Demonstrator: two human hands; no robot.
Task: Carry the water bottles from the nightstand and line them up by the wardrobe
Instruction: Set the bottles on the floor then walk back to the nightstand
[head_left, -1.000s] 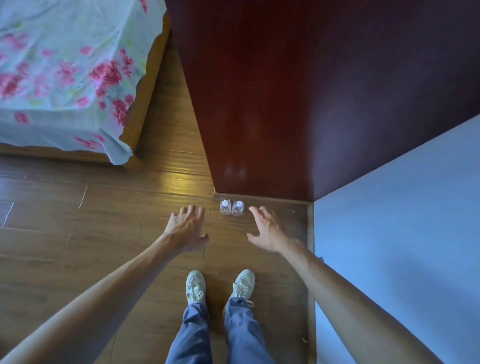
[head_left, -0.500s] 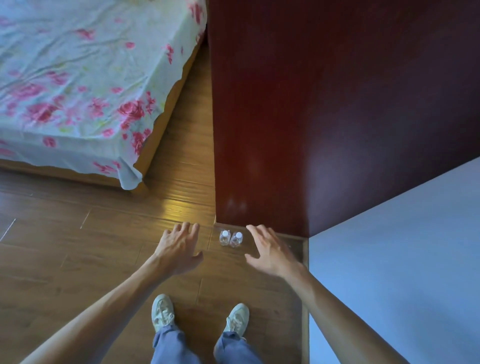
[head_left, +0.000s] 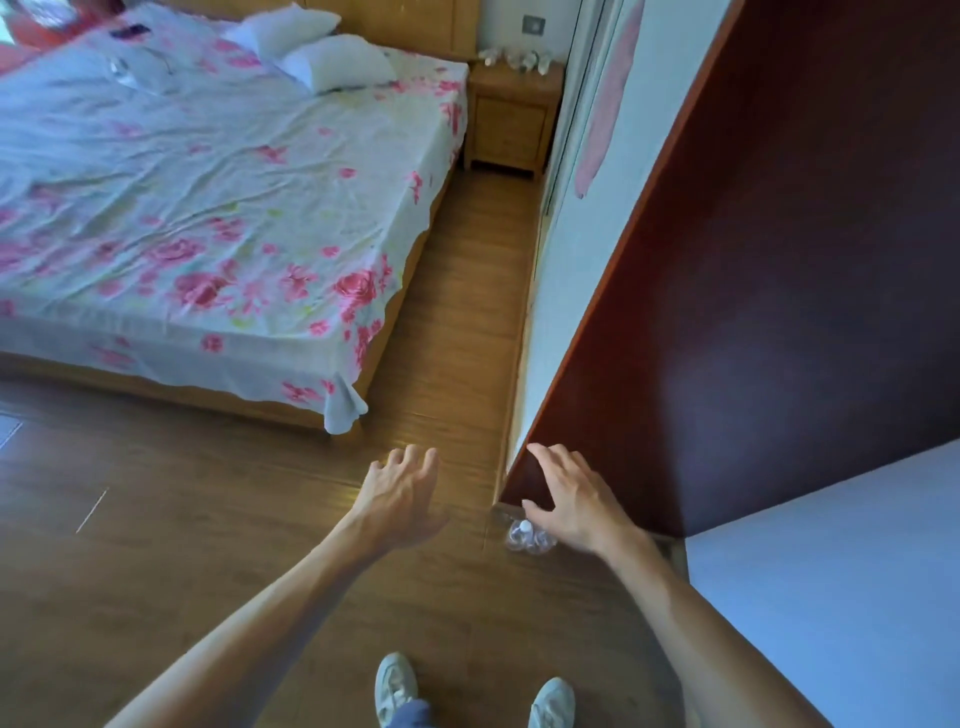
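Observation:
Two clear water bottles (head_left: 522, 538) with white caps stand side by side on the floor at the foot of the dark red wardrobe (head_left: 779, 291). My right hand (head_left: 571, 499) hovers above them with fingers apart, holding nothing and partly hiding one bottle. To the left of the bottles, over bare floor, my left hand (head_left: 402, 493) is spread and empty. Far back in the corner, a wooden nightstand (head_left: 511, 117) carries several more clear bottles (head_left: 514, 57).
A bed with a floral sheet (head_left: 208, 208) fills the left. A narrow strip of wooden floor (head_left: 467, 322) runs between bed and wall toward the nightstand. A pale blue wall (head_left: 831, 571) rises at lower right. My shoes (head_left: 397, 686) show at the bottom.
The view has lifted and swung left, bringing the whole bed and the nightstand into sight. Both hands stay empty; the bottles remain on the floor by the wardrobe.

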